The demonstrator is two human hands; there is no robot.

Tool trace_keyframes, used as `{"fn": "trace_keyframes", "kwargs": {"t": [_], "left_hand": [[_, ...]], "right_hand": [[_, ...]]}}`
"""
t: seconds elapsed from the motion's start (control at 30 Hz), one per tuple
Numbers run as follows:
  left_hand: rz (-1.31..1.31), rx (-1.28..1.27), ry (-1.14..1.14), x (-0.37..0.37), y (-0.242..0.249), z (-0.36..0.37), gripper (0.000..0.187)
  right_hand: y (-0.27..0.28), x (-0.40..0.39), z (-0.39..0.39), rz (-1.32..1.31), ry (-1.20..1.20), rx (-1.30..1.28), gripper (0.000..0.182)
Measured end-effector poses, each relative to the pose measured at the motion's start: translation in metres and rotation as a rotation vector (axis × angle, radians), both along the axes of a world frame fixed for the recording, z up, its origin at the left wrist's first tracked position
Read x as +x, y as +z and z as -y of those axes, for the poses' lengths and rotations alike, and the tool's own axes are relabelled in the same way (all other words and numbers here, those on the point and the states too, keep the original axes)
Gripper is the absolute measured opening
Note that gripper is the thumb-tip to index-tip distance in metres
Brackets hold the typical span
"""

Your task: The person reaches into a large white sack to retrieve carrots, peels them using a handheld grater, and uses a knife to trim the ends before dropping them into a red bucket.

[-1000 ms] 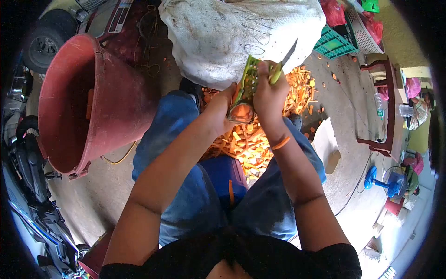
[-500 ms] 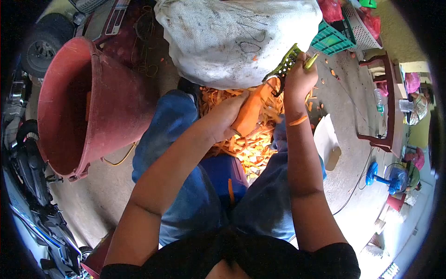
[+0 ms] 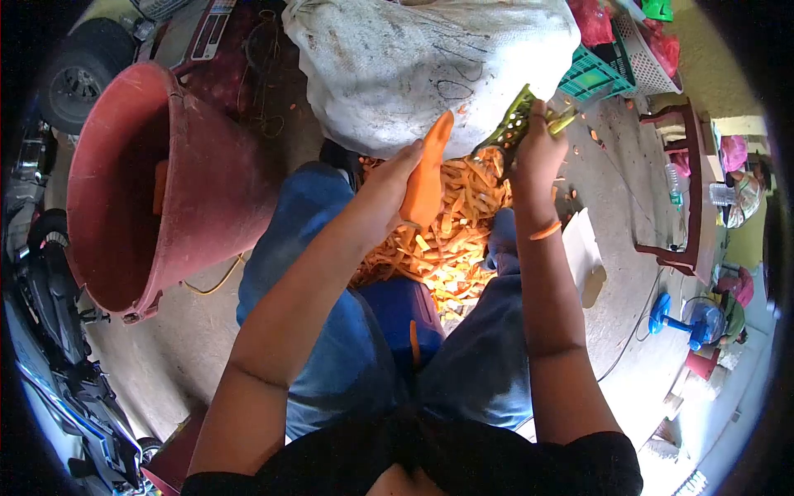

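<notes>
A peeled-looking carrot [image 3: 426, 182] is gripped in my left hand [image 3: 387, 186], its narrow end pointing up and away from me. My right hand [image 3: 539, 155] is wrapped around the handle of a green vegetable peeler [image 3: 514, 118] with a perforated body. Peeler and carrot are apart, the peeler to the right. Below both hands a heap of orange peelings [image 3: 447, 256] covers the floor between my legs. One curled strip of peel [image 3: 546, 231] clings to my right forearm.
A large red tub [image 3: 219, 157] lies tipped at the left, an orange piece inside. Ahead stands a full white sack [image 3: 430, 66]. Green crate [image 3: 597, 73], white basket [image 3: 645, 62], wooden frame [image 3: 693, 190] and blue fan [image 3: 680, 324] are on the right.
My left hand has drawn the carrot left, away from the peeler, and its narrow end now points more upright. The peeler has shifted slightly right, off the carrot.
</notes>
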State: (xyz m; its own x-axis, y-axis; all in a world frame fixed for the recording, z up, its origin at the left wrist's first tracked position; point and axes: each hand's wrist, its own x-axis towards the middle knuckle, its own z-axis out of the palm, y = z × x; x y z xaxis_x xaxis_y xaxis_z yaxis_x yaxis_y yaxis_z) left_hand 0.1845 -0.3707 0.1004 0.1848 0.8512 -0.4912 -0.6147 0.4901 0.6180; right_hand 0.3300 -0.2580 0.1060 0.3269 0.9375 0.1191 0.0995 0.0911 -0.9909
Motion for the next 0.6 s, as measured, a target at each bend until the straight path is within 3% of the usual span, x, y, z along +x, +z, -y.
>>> {"fn": "trace_keyframes", "kwargs": {"t": [0.2, 0.27, 0.33, 0.47, 0.57, 0.6], "left_hand": [[0.162, -0.120, 0.123, 0.013, 0.008, -0.009, 0.033], [0.207, -0.164, 0.158, 0.014, 0.006, -0.012, 0.032], [0.412, -0.107, 0.189, 0.013, -0.006, -0.014, 0.030], [0.409, -0.073, 0.140, 0.014, -0.013, -0.010, 0.028], [0.215, -0.062, 0.085, 0.014, 0.003, -0.010, 0.030], [0.100, -0.097, -0.034, 0.010, 0.008, -0.006, 0.031]], "right_hand": [[0.016, -0.042, 0.039, -0.178, 0.245, -0.115, 0.017], [0.007, -0.042, 0.043, 0.061, 0.313, -0.047, 0.018], [0.010, -0.046, 0.050, 0.068, 0.305, 0.021, 0.018], [0.011, -0.042, 0.055, 0.168, 0.329, 0.060, 0.019], [0.007, -0.037, 0.048, 0.240, 0.209, 0.127, 0.020], [0.007, -0.033, 0.042, 0.250, 0.136, 0.111, 0.021]]}}
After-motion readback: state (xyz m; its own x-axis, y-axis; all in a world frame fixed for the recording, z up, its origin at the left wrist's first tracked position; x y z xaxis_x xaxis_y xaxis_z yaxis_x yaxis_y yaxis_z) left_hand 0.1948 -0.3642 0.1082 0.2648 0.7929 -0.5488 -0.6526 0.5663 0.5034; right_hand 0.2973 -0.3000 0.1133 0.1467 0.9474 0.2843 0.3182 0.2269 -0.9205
